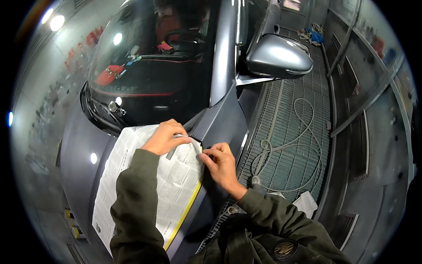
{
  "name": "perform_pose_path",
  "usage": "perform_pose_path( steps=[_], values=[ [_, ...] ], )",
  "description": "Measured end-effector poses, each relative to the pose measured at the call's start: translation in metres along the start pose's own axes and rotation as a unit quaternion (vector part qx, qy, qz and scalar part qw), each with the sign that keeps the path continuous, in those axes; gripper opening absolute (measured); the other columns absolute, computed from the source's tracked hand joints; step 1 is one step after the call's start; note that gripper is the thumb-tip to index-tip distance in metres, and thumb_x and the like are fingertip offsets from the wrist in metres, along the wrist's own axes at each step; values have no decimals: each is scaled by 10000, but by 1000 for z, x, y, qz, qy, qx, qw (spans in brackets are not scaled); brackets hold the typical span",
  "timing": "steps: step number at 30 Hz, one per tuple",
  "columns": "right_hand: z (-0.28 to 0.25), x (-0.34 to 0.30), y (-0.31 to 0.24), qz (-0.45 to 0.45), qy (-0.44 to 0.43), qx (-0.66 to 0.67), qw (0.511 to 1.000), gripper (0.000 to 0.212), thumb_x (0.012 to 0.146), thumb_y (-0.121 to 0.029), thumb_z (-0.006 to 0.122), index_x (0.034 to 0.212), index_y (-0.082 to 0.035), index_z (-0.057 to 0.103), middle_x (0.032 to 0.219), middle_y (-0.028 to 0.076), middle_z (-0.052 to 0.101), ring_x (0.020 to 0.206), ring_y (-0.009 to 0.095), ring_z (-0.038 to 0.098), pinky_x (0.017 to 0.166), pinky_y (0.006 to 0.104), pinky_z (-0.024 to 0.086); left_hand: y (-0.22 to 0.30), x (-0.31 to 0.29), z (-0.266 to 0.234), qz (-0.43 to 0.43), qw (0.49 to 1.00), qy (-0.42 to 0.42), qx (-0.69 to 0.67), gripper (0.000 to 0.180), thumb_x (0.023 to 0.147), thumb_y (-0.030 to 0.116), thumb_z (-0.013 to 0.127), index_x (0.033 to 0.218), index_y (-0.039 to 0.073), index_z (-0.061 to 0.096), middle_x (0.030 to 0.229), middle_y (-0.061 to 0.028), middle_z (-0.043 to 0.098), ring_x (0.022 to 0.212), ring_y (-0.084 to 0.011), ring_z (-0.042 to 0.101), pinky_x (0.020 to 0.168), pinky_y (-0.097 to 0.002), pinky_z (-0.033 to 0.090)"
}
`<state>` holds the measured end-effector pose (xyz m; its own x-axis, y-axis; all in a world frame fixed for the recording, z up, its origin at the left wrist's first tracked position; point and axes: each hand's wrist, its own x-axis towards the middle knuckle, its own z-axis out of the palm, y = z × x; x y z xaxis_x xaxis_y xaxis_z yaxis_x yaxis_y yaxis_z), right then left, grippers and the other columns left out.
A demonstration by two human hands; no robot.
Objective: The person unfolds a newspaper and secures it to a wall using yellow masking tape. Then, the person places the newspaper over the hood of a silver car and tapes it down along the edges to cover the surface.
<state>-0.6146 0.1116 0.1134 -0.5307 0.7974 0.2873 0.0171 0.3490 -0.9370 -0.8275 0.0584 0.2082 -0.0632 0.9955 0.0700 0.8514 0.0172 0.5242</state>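
A large sheet of printed newspaper [178,193] lies over the grey car's hood [79,145], just below the windshield. Yellow masking tape [188,206] runs along its right edge, beside the fender [222,119]. My left hand [169,136] is closed on the sheet's upper corner, thumb pressing the folded paper near the hood's rear corner. A little to the right, the thumb and forefinger of my right hand [221,163] pinch the taped edge of the paper. The fingertips hide exactly how much tape or paper lies between them.
The side mirror [281,55] juts out at the upper right, above a metal grating floor [285,94]. A looped hose [303,145] lies on the grating, with white paper [305,203] near it. Grey wall panels [373,145] line the right. Crumpled blue material [315,36] lies farther back.
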Motion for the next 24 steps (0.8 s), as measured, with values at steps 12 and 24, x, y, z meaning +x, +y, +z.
perform_pose_path(
  steps=[12,24],
  values=[
    [-24,38,-1,-71,-215,2,974,250,873,-272,741,955,-36,727,975,46,567,775,224,617,660,351,496,25,13,-25,-72,988,-97,-96,132,786,107,802,771,18,706,879,-33,700,949,-208,586,827,-351,481],
    [-27,61,15,-99,-214,33,971,158,804,-146,799,896,-57,707,949,57,566,735,205,598,617,323,489,4,21,-12,-104,992,-68,5,164,762,191,829,761,81,707,955,12,655,990,-206,555,820,-346,458]
  ],
)
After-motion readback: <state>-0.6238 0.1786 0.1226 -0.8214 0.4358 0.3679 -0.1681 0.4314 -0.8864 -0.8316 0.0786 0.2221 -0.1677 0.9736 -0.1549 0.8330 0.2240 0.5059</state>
